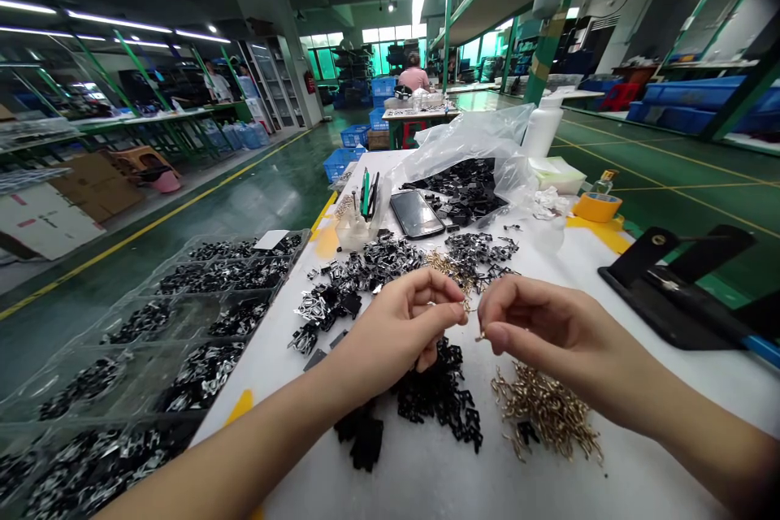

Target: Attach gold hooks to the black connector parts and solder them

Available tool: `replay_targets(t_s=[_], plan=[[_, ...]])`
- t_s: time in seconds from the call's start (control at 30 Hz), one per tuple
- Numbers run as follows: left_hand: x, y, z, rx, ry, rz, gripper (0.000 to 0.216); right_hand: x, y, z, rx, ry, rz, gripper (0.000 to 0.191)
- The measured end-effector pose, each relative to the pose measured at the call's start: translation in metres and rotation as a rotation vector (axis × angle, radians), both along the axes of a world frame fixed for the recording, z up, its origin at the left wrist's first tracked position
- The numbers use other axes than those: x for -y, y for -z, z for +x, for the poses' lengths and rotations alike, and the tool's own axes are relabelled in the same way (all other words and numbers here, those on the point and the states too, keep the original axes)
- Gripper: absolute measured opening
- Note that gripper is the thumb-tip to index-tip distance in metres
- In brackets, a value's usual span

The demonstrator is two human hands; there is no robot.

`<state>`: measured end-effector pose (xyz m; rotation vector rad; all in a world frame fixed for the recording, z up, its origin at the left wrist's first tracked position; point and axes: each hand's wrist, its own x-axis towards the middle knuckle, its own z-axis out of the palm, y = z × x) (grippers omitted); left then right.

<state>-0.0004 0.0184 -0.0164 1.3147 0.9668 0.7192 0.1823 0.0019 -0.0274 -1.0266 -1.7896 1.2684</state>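
My left hand (399, 318) is closed, its thumb and forefinger pinching a small gold-coloured metal piece (467, 306). Just across from it, my right hand (542, 321) is closed too, with another small gold-coloured piece (480, 336) at its fingertips. The fingertips of the two hands are close but apart. Below my right hand lies a heap of bent gold-coloured metal pieces (548, 414). Under my left hand spreads a pile of small black parts (442, 394). Beyond the hands are black-and-silver clip-like parts (378, 264) and more gold-coloured pieces (448, 266).
On the white table (439, 471) are a phone (417, 214), a transparent bag of black parts (469, 179), a holder with tools (359, 227), yellow tape (598, 207) and a black stand (676, 292). Divided trays (137, 353) lie left. A person (414, 77) sits farther off.
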Motion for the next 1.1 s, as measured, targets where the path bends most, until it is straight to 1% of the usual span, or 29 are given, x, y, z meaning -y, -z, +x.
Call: replay_targets(t_s=[0.17, 0.23, 0.37, 0.5, 0.6, 0.67, 0.7, 0.8, 0.87, 0.9, 1.0, 1.1], plan=[[0.003, 0.003, 0.001, 0.092, 0.033, -0.150, 0.007, 0.012, -0.006, -0.005, -0.034, -0.258, 0.058, 0.011], [0.005, 0.005, 0.002, 0.124, 0.013, -0.216, 0.008, 0.017, -0.006, -0.008, -0.005, -0.314, 0.043, 0.011], [0.007, 0.009, 0.003, 0.217, -0.067, -0.333, 0.006, 0.021, -0.006, -0.015, 0.077, -0.351, 0.032, 0.012], [0.008, 0.010, 0.004, 0.299, -0.135, -0.449, 0.011, 0.021, -0.002, -0.020, 0.159, -0.329, 0.154, 0.015], [0.009, 0.009, 0.004, 0.309, -0.173, -0.505, 0.015, 0.019, 0.006, -0.019, 0.150, -0.292, 0.216, 0.015], [0.008, 0.008, 0.004, 0.336, -0.192, -0.476, 0.015, 0.017, 0.012, -0.016, 0.107, -0.252, 0.250, 0.014], [0.007, 0.007, 0.004, 0.346, -0.177, -0.439, 0.017, 0.015, 0.013, -0.014, 0.087, -0.218, 0.278, 0.014], [0.004, 0.005, 0.003, 0.350, -0.052, -0.289, 0.019, 0.009, 0.015, -0.009, 0.042, -0.096, 0.359, 0.013], [0.001, 0.003, 0.002, 0.342, 0.008, -0.219, 0.015, 0.006, 0.014, -0.007, 0.025, -0.054, 0.365, 0.012], [0.000, 0.003, 0.002, 0.335, 0.015, -0.197, 0.014, 0.005, 0.013, -0.006, 0.024, -0.044, 0.364, 0.012], [-0.002, 0.004, 0.001, 0.286, -0.037, -0.168, 0.008, 0.004, 0.013, -0.007, 0.037, -0.024, 0.375, 0.013], [-0.003, 0.006, 0.000, 0.255, -0.106, -0.141, 0.015, 0.007, 0.013, -0.007, 0.018, -0.014, 0.334, 0.011]])
